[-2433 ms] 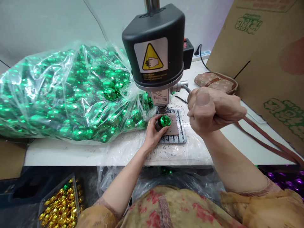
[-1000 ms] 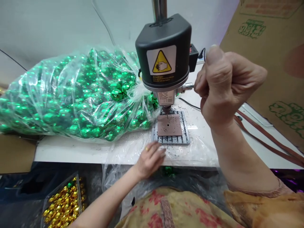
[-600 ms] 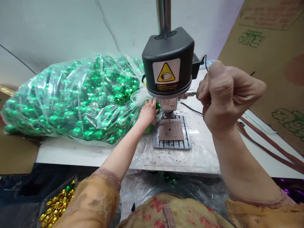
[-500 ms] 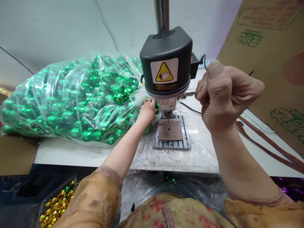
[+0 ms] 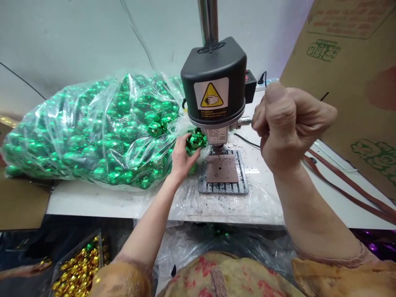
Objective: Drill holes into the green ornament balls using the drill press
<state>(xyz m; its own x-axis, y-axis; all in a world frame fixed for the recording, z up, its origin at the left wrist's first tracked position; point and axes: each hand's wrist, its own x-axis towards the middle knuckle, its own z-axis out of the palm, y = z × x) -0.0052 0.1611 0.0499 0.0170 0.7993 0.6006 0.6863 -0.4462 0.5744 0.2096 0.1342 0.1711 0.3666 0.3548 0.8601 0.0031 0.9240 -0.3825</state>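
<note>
A small bench drill press (image 5: 213, 78) with a black motor housing stands on the white table. My right hand (image 5: 286, 123) is closed in a fist round the end of its feed lever (image 5: 244, 121). To the left lies a clear plastic bag (image 5: 93, 136) full of shiny green faceted balls, its mouth by the drill. My left hand (image 5: 183, 156) is at that mouth, thumb and fingers apart, beside some green balls (image 5: 196, 139). Beneath the drill chuck (image 5: 219, 148), a brown plate (image 5: 222, 175) with a small hole rests on the slotted metal base (image 5: 243, 187).
Dark shavings are scattered round the base. A large cardboard box (image 5: 349, 82) stands at right, with brown straps (image 5: 346, 183) on the table. Below the table's edge at left is a clear container of gold balls (image 5: 77, 268); another person's hand (image 5: 34, 269) is near it.
My left hand has drawn back a little left and downward, and its fingers have spread, uncovering green balls. My right hand has stayed on the lever. Another person's hand has appeared at lower left.
</note>
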